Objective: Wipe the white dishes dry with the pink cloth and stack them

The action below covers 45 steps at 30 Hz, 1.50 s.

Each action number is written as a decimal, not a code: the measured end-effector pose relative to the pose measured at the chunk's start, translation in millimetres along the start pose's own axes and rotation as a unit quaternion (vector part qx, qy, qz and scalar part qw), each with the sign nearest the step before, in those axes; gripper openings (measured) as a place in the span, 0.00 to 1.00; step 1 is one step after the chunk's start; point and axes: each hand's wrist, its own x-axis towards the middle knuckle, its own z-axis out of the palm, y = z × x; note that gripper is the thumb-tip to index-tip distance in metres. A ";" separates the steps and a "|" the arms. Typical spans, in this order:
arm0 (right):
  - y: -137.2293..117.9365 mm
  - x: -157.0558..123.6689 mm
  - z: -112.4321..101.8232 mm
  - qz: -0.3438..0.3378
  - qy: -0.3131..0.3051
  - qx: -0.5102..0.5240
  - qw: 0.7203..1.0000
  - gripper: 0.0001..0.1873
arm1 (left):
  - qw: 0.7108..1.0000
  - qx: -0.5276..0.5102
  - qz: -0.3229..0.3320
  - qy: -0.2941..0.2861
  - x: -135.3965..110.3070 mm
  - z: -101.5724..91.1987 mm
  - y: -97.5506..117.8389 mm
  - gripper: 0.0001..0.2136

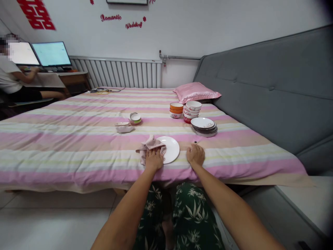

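A round white plate (171, 150) lies flat near the bed's front edge. My left hand (154, 159) is on its left side, fingers pressed over a crumpled pinkish-beige cloth (151, 142) that partly covers the plate. To the right of the plate, my right hand (196, 154) rests on the striped bedspread with its fingers curled in, holding nothing that I can see. A stack of plates (203, 123) stands just beyond that hand.
Stacked white bowls (193, 106) and orange-topped bowls (176, 107) stand behind the plates, near a pink pillow (196, 92). Small dishes (135, 117) and a folded pale cloth (125, 128) lie to the left. A grey headboard (267, 90) borders the right; a person (15, 76) sits far left by monitors.
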 end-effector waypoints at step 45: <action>-0.9 0.2 -0.9 -0.003 -0.008 -0.005 1.000 0.17 | 1.000 0.000 0.006 0.010 0.6 1.7 -0.7 0.25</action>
